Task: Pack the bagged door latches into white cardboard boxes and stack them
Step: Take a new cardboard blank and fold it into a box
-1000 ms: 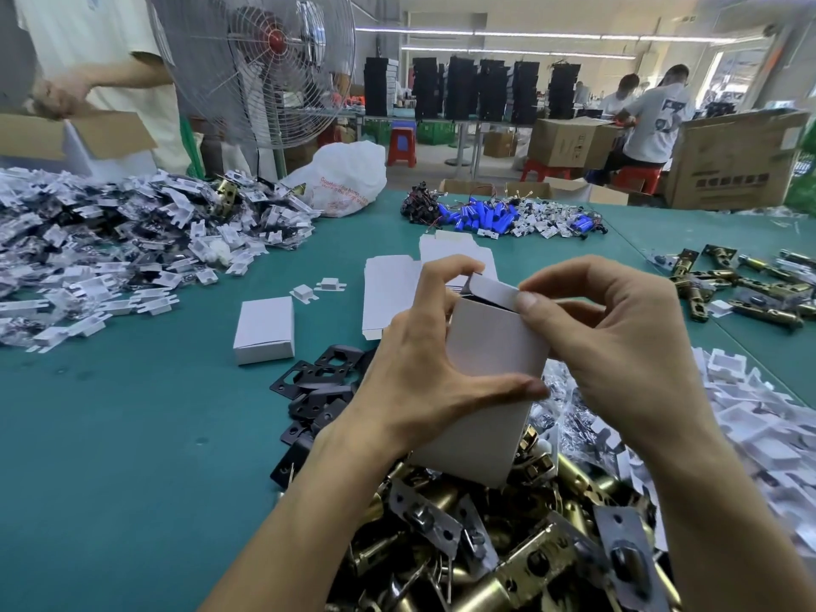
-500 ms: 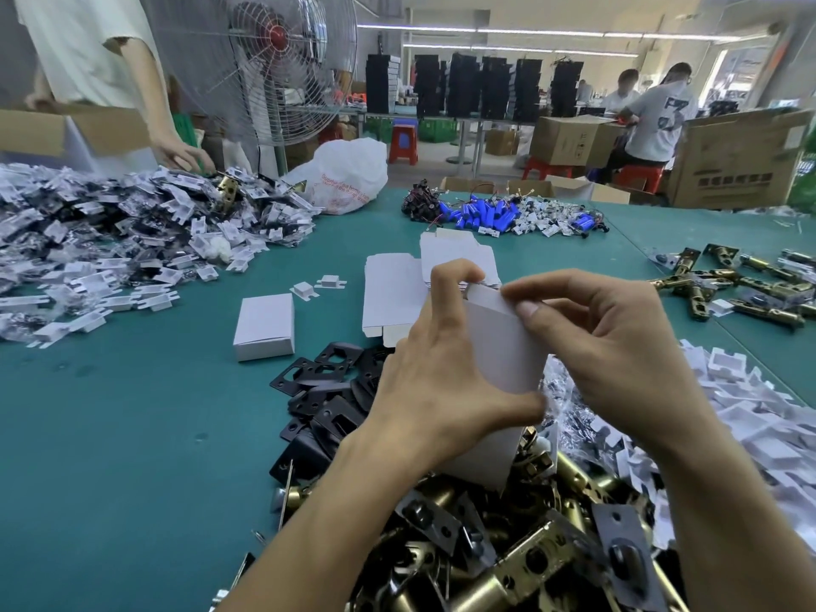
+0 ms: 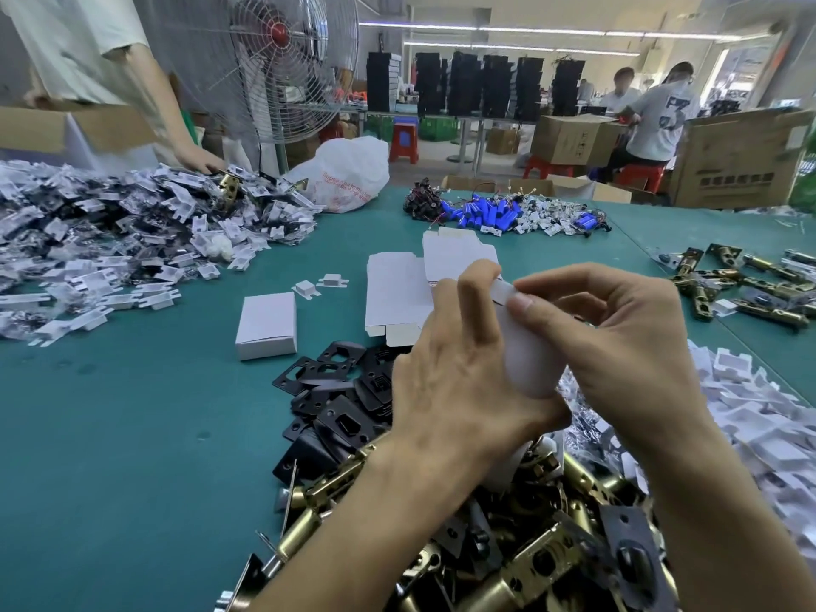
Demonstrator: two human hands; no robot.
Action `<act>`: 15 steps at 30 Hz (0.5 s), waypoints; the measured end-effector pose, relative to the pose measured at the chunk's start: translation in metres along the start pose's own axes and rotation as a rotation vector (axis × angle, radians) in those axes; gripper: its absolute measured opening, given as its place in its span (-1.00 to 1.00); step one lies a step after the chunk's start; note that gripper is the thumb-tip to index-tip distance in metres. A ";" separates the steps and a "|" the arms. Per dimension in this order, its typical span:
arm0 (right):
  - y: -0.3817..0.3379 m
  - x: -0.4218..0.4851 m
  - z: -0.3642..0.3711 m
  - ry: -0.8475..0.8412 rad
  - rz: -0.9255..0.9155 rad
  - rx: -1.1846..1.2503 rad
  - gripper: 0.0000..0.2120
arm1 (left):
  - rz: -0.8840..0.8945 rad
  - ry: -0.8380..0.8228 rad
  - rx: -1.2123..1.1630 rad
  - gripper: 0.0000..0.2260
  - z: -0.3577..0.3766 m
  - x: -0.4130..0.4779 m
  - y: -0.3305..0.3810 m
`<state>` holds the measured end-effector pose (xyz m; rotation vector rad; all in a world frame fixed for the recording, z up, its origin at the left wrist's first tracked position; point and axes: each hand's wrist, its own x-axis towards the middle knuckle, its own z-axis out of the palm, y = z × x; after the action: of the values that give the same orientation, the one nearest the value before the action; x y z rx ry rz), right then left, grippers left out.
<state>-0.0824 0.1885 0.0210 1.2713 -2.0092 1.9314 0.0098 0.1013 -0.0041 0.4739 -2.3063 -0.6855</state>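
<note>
Fingers (image 3: 479,298) of the left hand (image 3: 459,390) are curled round a white cardboard box (image 3: 532,364), gripping its side. The right hand (image 3: 627,346) pinches the box's top flap (image 3: 503,293) between thumb and forefinger, its other fingers bent loosely behind. The box is blurred and held roughly upright between both hands, above the near heap of brass door latches (image 3: 521,554). Black strike plates (image 3: 335,390) lie just left of that heap. A closed white box (image 3: 267,324) sits further left on the green table (image 3: 110,457), with flat box blanks (image 3: 395,293) just beyond the hands. White plastic inserts (image 3: 750,435) are piled on the right, and a bigger pile of bagged parts (image 3: 110,240) lies far left, where another person's hand (image 3: 198,162) reaches in.
</note>
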 end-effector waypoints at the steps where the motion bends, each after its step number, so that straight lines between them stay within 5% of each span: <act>1: -0.001 0.000 0.000 0.000 -0.018 0.000 -0.84 | 0.026 0.003 -0.001 -0.07 -0.002 0.001 -0.001; 9: -0.008 -0.002 0.000 -0.074 -0.094 -0.036 -0.80 | 0.124 0.104 0.043 -0.11 -0.011 0.007 -0.013; 15: 0.003 -0.004 0.008 -0.037 0.064 -0.002 -0.93 | 0.121 0.093 0.132 -0.16 -0.006 0.007 -0.017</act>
<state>-0.0777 0.1831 0.0141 1.2665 -2.0934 1.9468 0.0113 0.0823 -0.0064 0.4130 -2.2801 -0.4456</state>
